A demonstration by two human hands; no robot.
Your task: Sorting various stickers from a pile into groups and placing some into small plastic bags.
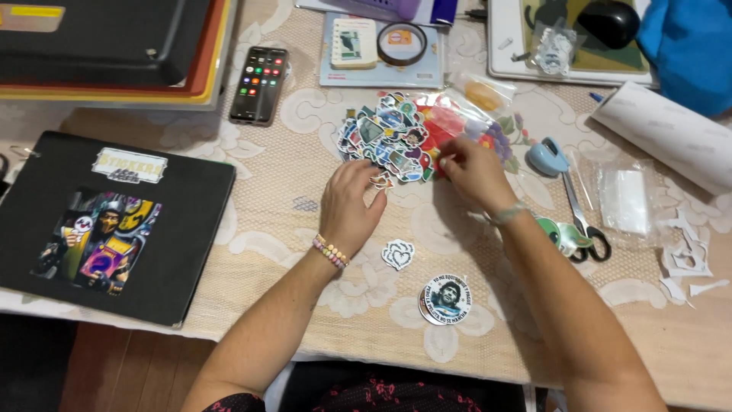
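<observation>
While both hands rest on the lace-covered desk (267,191), they work at a spread pile of small colourful stickers (385,137). The left hand (349,206) lies flat with its fingers (370,183) close together, and their tips touch one small sticker at the lower edge of the pile. The right hand (473,172) has its fingers (446,162) pinched together at the right edge of the pile, but I cannot tell exactly which sticker they hold. Just behind the right fingers lies a clear plastic bag (465,114) with red and purple shapes inside. Below the left fingers, near the wrist, a white heart-shaped sticker (398,254) lies alone, and a round sticker (444,299) with a portrait lies further below it. To the right of the right fingers are a light blue tape dispenser (547,156) and scissors (583,221). Far to the left of the left fingers lie a black album (183,229) and a phone (259,84).
</observation>
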